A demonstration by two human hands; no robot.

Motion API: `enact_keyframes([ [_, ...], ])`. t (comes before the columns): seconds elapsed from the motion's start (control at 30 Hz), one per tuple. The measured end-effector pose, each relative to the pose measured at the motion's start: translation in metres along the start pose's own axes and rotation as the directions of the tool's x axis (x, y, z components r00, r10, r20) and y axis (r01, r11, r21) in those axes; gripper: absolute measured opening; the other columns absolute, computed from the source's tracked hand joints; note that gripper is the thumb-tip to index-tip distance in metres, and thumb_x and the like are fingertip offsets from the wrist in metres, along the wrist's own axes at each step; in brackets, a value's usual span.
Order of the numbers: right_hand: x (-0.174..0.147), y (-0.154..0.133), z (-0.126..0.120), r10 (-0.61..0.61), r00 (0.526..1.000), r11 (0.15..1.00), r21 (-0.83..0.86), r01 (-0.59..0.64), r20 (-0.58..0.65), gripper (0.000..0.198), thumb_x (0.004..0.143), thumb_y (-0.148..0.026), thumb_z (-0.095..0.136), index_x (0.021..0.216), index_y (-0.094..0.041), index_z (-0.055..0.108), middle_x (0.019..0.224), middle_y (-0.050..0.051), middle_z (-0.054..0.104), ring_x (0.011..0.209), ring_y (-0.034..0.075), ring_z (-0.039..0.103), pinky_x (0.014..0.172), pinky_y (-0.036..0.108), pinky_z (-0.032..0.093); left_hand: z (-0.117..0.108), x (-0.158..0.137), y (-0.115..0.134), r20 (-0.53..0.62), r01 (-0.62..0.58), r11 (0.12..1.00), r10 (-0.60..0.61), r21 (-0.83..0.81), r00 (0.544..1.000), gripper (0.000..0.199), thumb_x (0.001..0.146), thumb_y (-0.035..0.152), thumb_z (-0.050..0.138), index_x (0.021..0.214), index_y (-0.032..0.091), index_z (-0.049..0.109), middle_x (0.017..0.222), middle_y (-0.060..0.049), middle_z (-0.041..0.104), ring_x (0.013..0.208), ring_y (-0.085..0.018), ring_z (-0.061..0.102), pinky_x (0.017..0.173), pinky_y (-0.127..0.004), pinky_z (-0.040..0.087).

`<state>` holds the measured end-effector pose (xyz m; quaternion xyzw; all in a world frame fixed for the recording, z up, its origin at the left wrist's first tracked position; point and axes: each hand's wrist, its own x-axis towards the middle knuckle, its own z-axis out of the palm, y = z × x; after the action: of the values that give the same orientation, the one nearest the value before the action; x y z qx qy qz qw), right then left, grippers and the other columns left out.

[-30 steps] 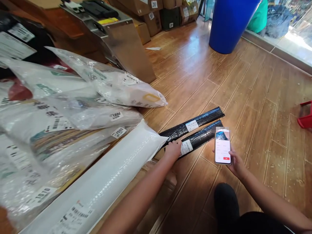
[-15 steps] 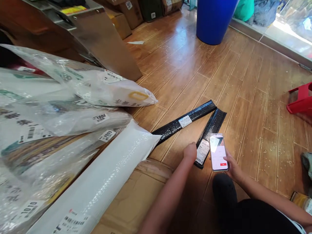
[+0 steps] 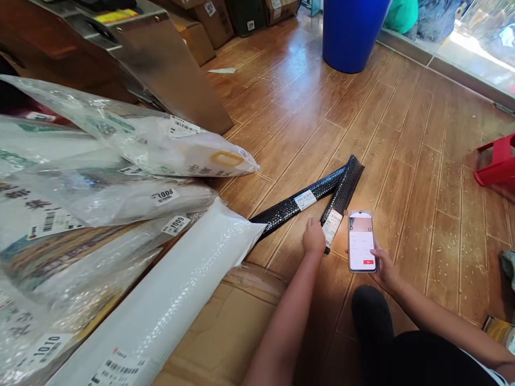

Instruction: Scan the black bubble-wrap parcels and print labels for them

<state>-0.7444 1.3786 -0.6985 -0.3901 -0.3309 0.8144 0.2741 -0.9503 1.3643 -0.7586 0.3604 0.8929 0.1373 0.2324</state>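
Observation:
My left hand (image 3: 314, 236) is closed on the near end of a black bubble-wrap parcel (image 3: 348, 185), long and narrow, with a white label (image 3: 332, 227) close to my fingers. The parcel's far end lies across the tip of a second black parcel (image 3: 277, 215), which rests on the wooden floor and carries its own label (image 3: 306, 200). In my right hand (image 3: 384, 268) is a smartphone (image 3: 361, 244), screen up, its lit display showing a picture on top and a red button below. My right thumb lies over the screen's right edge.
Clear plastic-wrapped parcels (image 3: 181, 145) with numbered labels are heaped at the left. A long white parcel (image 3: 173, 279) lies beside a cardboard box (image 3: 217, 316). A blue bin (image 3: 354, 35) stands at the back, a red stool (image 3: 497, 161) at the right. My shoe (image 3: 372, 313) is below the phone.
My left hand has shifted the nearer black parcel away from me, so its far end now overlaps the other one. The phone has risen slightly in view and its screen picture has changed.

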Motion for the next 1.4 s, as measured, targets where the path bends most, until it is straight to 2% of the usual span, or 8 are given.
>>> enact_keyframes([
  [0.27, 0.000, 0.013, 0.007, 0.078, 0.996, 0.997, -0.018, -0.077, 0.052, 0.079, 0.071, -0.036, 0.078, 0.146, -0.029, 0.055, 0.121, 0.010, 0.080, 0.105, 0.038, 0.080, 0.093, 0.057, 0.064, 0.011, 0.029, -0.004, -0.046, 0.051, 0.994, -0.056, -0.100, 0.997, 0.033, 0.104, 0.009, 0.045, 0.114, 0.016, 0.075, 0.114, -0.017, 0.071, 0.105, -0.029, 0.070, 0.091, -0.037, 0.057],
  [0.43, 0.008, 0.005, 0.006, 0.087, 0.996, 0.996, -0.037, -0.086, 0.029, 0.080, 0.070, -0.038, 0.079, 0.145, -0.029, 0.056, 0.120, 0.010, 0.080, 0.108, 0.037, 0.079, 0.090, 0.054, 0.065, -0.011, 0.042, -0.019, -0.153, 0.000, 1.000, -0.001, -0.005, 0.988, 0.040, 0.106, 0.015, 0.044, 0.129, 0.020, 0.076, 0.156, -0.021, 0.051, 0.146, -0.040, 0.044, 0.118, -0.057, 0.043],
  [0.63, 0.016, -0.004, 0.001, 0.050, 0.999, 0.998, -0.029, -0.051, -0.020, 0.077, 0.071, -0.037, 0.077, 0.145, -0.029, 0.056, 0.121, 0.010, 0.080, 0.104, 0.037, 0.080, 0.091, 0.054, 0.065, -0.045, 0.084, -0.045, -0.007, -0.097, 0.973, 0.100, 0.208, 0.995, 0.038, 0.108, 0.021, 0.048, 0.130, 0.036, 0.075, 0.166, -0.012, 0.043, 0.151, -0.041, 0.037, 0.117, -0.078, 0.033],
  [0.8, 0.020, -0.016, -0.017, 0.035, 0.996, 0.999, -0.035, -0.038, -0.079, 0.079, 0.071, -0.037, 0.077, 0.146, -0.028, 0.055, 0.126, 0.011, 0.079, 0.108, 0.037, 0.079, 0.096, 0.055, 0.063, -0.058, 0.108, -0.028, -0.273, 0.122, 0.980, -0.076, 0.156, 0.959, 0.040, 0.110, 0.024, 0.040, 0.131, 0.021, 0.074, 0.161, -0.022, 0.046, 0.146, -0.041, 0.043, 0.113, -0.067, 0.046],
  [0.97, 0.026, -0.033, -0.029, 0.041, 0.988, 0.999, -0.022, -0.045, -0.152, 0.086, 0.069, -0.040, 0.081, 0.150, -0.028, 0.051, 0.127, 0.013, 0.079, 0.114, 0.040, 0.077, 0.097, 0.057, 0.062, -0.059, 0.139, 0.022, -0.214, -0.329, 0.912, 0.381, 0.244, 0.899, 0.056, 0.105, 0.008, 0.031, 0.153, 0.020, 0.056, 0.170, -0.013, 0.039, 0.151, -0.035, 0.039, 0.124, -0.059, 0.036],
  [1.07, 0.031, -0.042, -0.034, 0.030, 0.986, 0.999, -0.029, -0.035, -0.166, 0.087, 0.070, -0.040, 0.081, 0.151, -0.029, 0.051, 0.124, 0.012, 0.080, 0.116, 0.040, 0.076, 0.096, 0.057, 0.062, -0.065, 0.168, 0.038, -0.106, -0.413, 0.869, 0.454, 0.274, 0.885, 0.063, 0.100, 0.002, 0.033, 0.156, 0.022, 0.053, 0.162, -0.014, 0.050, 0.154, -0.035, 0.035, 0.129, -0.067, 0.018],
  [1.2, 0.035, -0.049, -0.043, 0.012, 0.983, 0.998, -0.053, -0.022, -0.184, 0.088, 0.067, -0.040, 0.082, 0.150, -0.030, 0.054, 0.126, 0.011, 0.079, 0.118, 0.040, 0.074, 0.097, 0.058, 0.061, -0.064, 0.181, 0.039, 0.101, -0.500, 0.807, 0.496, 0.313, 0.863, 0.048, 0.096, 0.001, 0.046, 0.130, 0.023, 0.072, 0.142, -0.017, 0.063, 0.141, -0.037, 0.047, 0.127, -0.072, 0.017],
  [1.4, 0.038, -0.045, -0.048, 0.047, 0.980, 0.997, -0.046, -0.057, -0.194, 0.081, 0.073, -0.041, 0.078, 0.149, -0.030, 0.054, 0.126, 0.012, 0.079, 0.119, 0.040, 0.074, 0.096, 0.059, 0.061, -0.038, 0.153, 0.029, 0.309, -0.771, 0.637, 0.735, -0.007, 0.604, 0.033, 0.084, -0.002, 0.069, 0.080, 0.031, 0.073, 0.120, -0.002, 0.072, 0.129, -0.024, 0.056, 0.131, -0.057, 0.012],
])
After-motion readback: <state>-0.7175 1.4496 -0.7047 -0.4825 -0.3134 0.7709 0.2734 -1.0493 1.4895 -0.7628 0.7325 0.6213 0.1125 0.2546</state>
